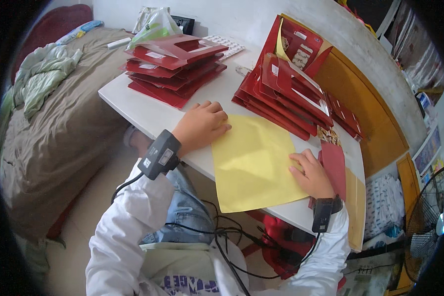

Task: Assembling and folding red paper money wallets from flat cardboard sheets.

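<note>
A yellow sheet [254, 163], paper or thin card, lies in front of me with its near part hanging past the table edge. My left hand [202, 126] is at its upper left corner, fingers curled and thumb against the sheet's edge. On the right side of the sheet rests my right hand [312, 175], its thumb and fingers apart on top of the surface. Partly under my right hand and beyond it lies a dark red card piece [334, 165]. Each wrist carries a black strapped device with a cable.
Stacked red folded cartons with windows [175, 66] stand at the back left of the white table [133, 101]. More red cartons [286, 93] lean at the back right, by an orange-brown panel [350, 93]. A bed [59, 133] is to the left, a fan [429, 222] far right. Cables hang below.
</note>
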`<state>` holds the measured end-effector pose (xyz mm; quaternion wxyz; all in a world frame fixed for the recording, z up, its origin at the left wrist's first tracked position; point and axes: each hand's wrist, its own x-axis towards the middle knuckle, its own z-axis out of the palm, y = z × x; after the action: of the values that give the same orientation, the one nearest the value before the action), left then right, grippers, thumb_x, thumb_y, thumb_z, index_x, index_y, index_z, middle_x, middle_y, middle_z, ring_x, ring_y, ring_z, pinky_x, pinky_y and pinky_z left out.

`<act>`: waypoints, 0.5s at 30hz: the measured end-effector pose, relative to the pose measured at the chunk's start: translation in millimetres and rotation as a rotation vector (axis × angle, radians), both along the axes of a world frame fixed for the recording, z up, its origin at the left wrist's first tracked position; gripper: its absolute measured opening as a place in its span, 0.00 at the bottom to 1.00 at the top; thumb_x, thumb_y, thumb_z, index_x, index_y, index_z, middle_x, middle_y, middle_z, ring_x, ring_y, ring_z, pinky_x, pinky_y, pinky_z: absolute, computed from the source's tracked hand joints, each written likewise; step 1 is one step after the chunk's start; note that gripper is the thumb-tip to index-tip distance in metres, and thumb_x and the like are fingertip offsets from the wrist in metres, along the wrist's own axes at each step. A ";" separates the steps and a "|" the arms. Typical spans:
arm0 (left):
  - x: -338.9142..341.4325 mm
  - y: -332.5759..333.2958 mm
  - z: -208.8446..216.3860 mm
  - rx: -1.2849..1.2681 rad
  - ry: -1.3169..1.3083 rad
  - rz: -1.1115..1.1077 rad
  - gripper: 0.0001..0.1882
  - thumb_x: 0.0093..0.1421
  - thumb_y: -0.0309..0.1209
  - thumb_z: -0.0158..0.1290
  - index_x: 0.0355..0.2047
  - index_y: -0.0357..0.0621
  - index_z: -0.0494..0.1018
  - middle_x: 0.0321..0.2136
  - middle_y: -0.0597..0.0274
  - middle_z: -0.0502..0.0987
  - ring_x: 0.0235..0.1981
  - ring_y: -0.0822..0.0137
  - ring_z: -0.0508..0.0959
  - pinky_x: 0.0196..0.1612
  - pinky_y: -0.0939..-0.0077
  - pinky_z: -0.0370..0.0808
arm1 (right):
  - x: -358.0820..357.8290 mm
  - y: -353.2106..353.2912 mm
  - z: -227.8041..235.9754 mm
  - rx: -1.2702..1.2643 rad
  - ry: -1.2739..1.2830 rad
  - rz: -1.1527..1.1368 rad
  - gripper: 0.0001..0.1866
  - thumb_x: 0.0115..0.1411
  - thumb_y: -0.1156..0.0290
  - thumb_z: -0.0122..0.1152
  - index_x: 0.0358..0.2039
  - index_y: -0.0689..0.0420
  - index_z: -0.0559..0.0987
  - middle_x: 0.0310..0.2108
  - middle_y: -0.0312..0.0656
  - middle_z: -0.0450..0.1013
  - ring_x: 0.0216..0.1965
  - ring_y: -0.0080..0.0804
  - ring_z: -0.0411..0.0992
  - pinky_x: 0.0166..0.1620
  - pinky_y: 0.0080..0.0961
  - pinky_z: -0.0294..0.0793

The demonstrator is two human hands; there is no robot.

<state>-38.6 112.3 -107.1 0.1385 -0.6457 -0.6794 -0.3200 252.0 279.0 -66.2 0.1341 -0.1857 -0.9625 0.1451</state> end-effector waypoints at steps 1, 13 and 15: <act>-0.2 -1.4 1.2 -0.007 0.015 0.008 0.14 0.58 0.40 0.51 0.32 0.41 0.75 0.35 0.58 0.72 0.42 0.58 0.71 0.46 0.63 0.68 | -1.1 -0.4 0.2 -0.003 0.000 -0.005 0.17 0.57 0.66 0.57 0.46 0.59 0.73 0.39 0.48 0.67 0.42 0.49 0.69 0.46 0.37 0.69; -1.9 0.6 2.7 -0.009 0.008 -0.014 0.13 0.59 0.39 0.51 0.33 0.41 0.75 0.36 0.57 0.73 0.41 0.57 0.72 0.45 0.63 0.68 | -0.1 4.0 -2.0 -0.003 0.017 0.001 0.16 0.58 0.66 0.56 0.46 0.59 0.73 0.39 0.48 0.67 0.42 0.49 0.69 0.45 0.38 0.69; -1.2 1.1 3.1 -0.003 0.010 -0.030 0.12 0.59 0.37 0.51 0.33 0.40 0.74 0.36 0.55 0.73 0.40 0.55 0.72 0.45 0.62 0.69 | -0.9 2.6 -0.3 -0.006 0.011 -0.005 0.17 0.58 0.66 0.56 0.46 0.59 0.73 0.39 0.48 0.67 0.42 0.50 0.69 0.45 0.38 0.69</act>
<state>-39.8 113.3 -104.0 0.1362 -0.6577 -0.6692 -0.3177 251.1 281.7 -66.5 0.1391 -0.1876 -0.9609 0.1489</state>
